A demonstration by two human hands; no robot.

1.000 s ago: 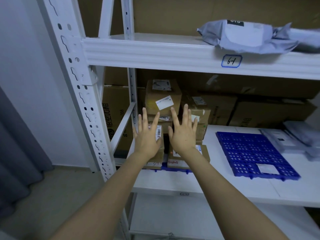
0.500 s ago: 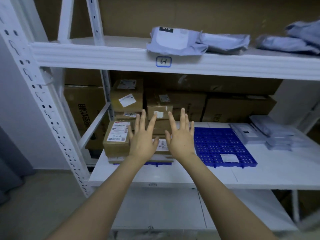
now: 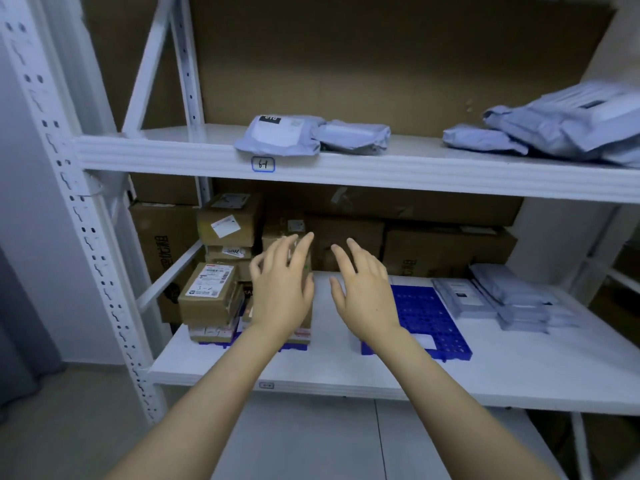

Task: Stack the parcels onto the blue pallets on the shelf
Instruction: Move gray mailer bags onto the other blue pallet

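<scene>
Several brown cardboard parcels (image 3: 210, 292) are stacked at the left of the middle shelf, on a blue pallet (image 3: 298, 346) that shows only at its front edge. A second blue pallet (image 3: 429, 317) lies bare to the right, with a white label on it. My left hand (image 3: 282, 289) hovers in front of the parcel stack, fingers relaxed and spread, holding nothing. My right hand (image 3: 363, 289) floats over the gap between the stack and the bare pallet, also open and empty.
Grey poly mailers (image 3: 502, 299) lie flat at the right of the middle shelf (image 3: 346, 372). More grey mailers (image 3: 280, 135) sit on the upper shelf. Large brown cartons (image 3: 446, 251) line the back. A white perforated upright (image 3: 86, 220) stands at left.
The view has shifted up and to the right. Both hands have lifted slightly and their fingers have relaxed from straight to loosely bent; the right hand has moved toward the bare pallet.
</scene>
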